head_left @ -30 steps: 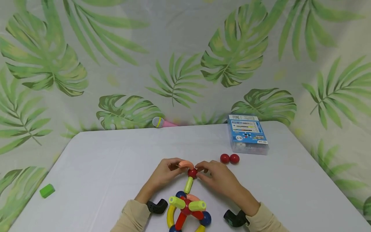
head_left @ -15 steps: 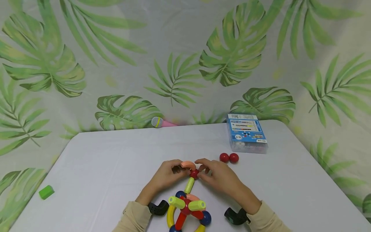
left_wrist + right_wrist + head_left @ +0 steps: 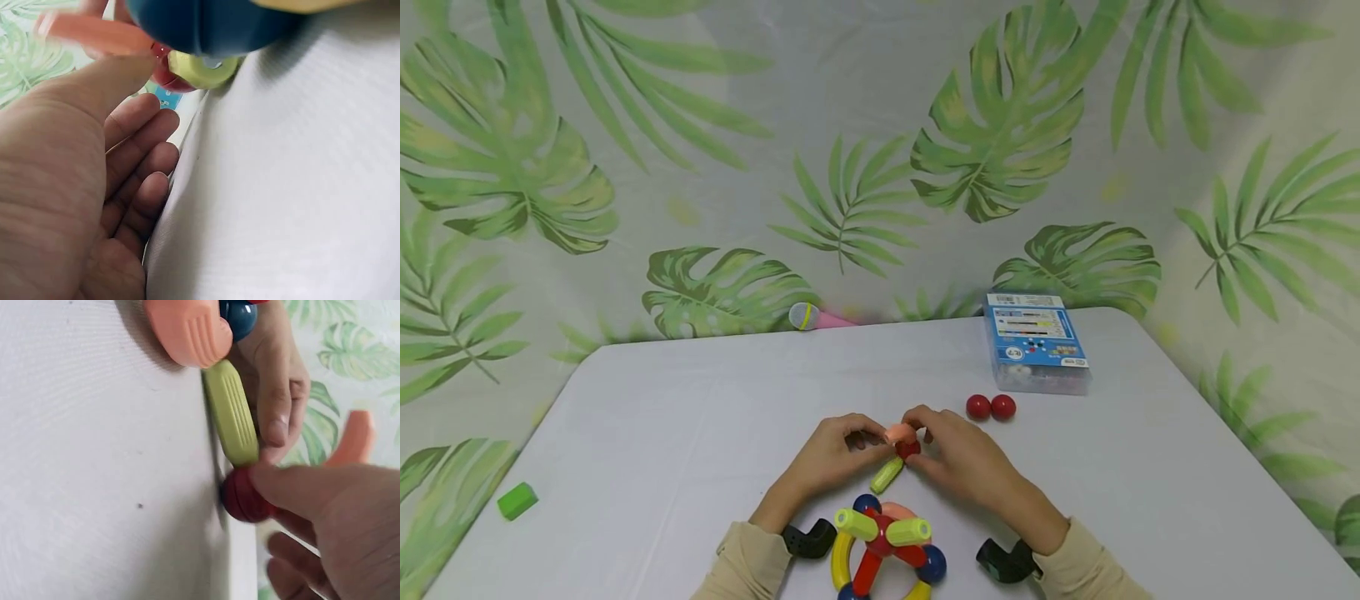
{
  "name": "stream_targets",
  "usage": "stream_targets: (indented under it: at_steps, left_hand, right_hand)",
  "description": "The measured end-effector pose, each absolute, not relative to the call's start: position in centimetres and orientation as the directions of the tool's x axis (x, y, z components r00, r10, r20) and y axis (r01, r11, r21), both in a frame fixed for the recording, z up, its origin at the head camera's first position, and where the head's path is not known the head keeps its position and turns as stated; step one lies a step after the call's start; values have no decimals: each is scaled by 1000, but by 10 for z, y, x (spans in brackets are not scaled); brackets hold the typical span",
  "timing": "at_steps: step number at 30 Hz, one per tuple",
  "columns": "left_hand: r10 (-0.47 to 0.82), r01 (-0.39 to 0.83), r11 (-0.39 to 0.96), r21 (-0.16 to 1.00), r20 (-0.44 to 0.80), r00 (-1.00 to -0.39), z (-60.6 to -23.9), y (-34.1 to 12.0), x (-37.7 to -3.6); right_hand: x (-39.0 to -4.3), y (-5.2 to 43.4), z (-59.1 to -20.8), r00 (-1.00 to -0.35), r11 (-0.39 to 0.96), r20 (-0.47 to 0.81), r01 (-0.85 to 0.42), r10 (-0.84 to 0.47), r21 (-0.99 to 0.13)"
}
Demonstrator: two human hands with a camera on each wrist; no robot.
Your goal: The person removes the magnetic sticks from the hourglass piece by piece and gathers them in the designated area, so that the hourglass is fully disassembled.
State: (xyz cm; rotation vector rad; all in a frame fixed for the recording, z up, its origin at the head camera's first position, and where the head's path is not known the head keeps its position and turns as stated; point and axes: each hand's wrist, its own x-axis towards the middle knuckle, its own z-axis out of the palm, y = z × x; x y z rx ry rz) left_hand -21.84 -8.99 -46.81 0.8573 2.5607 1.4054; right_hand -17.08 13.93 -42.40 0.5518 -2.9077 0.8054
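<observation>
Hands meet mid-worktop [image 3: 700,400]: left hand [image 3: 831,458] pinches orange curved piece [image 3: 899,433], right hand [image 3: 958,458] pinches red ball [image 3: 908,449] touching green rod [image 3: 886,475]. Risk: rod looks loose; a tug may detach it.

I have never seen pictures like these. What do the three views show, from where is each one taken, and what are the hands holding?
There is no machine here: a person works with two bare hands and wears three cameras. The wide picture comes from the head; each close picture comes from one wrist.

On the white table lie a colourful toy built of sticks and balls, two loose red balls, a blue box, a green block and, at the far edge, a toy microphone.

The left hand pinches a curved orange piece. The right hand pinches a red ball, which touches the end of a yellow-green stick lying on the table.
</observation>
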Motion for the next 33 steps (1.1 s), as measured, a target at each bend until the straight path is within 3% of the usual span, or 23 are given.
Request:
stream_targets:
  at_steps: [6, 20, 28, 33]
  left_hand:
    - [545, 427, 410, 806, 159, -823, -467, -90, -216]
    - [589, 461, 425, 779, 149, -794, -461, -88, -215]
    - [553, 462, 429, 776, 178, -814, -466, -88, -216]
    - [539, 456, 431, 778, 184, -822, -466, -88, -218]
  right_hand:
    - [-172, 140, -424, -933, 831, 249, -348, -260, -434]
    - [-172, 155, -414, -900, 675, 148, -408, -409, -615]
    - [-169, 159, -408, -918, 701, 102, -361, -383, -615]
    - [-169, 171, -403, -905, 707, 123, -398, -407, -585]
